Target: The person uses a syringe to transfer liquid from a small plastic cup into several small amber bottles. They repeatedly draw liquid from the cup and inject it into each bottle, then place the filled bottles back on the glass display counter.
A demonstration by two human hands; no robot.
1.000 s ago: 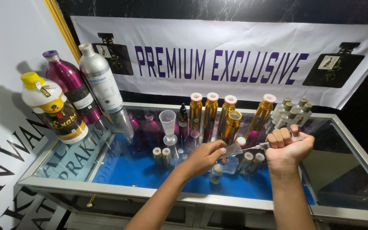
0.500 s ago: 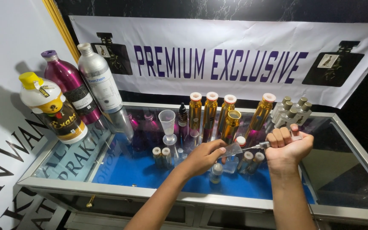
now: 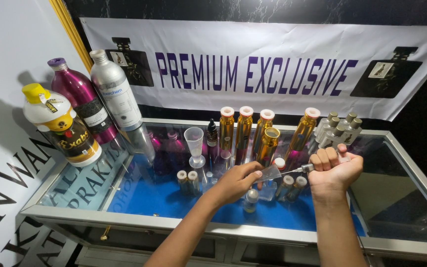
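My left hand (image 3: 237, 181) grips a small clear glass bottle (image 3: 270, 172), held on its side above the glass counter top (image 3: 381, 193). My right hand (image 3: 333, 170) is closed in a fist around a syringe (image 3: 306, 168), thumb at its back end. The thin needle points left into the mouth of the small bottle. Both hands hover over a cluster of small capped vials (image 3: 290, 186). Tall gold bottles (image 3: 243, 129) with white caps stand just behind the hands.
A clear plastic measuring cup (image 3: 194, 145) stands left of the gold bottles. Three large bottles, white-and-yellow (image 3: 60, 125), magenta (image 3: 79, 99) and silver (image 3: 115, 91), stand at the counter's back left. Several square grey-capped bottles (image 3: 337, 128) sit at back right. A white banner (image 3: 253, 64) hangs behind.
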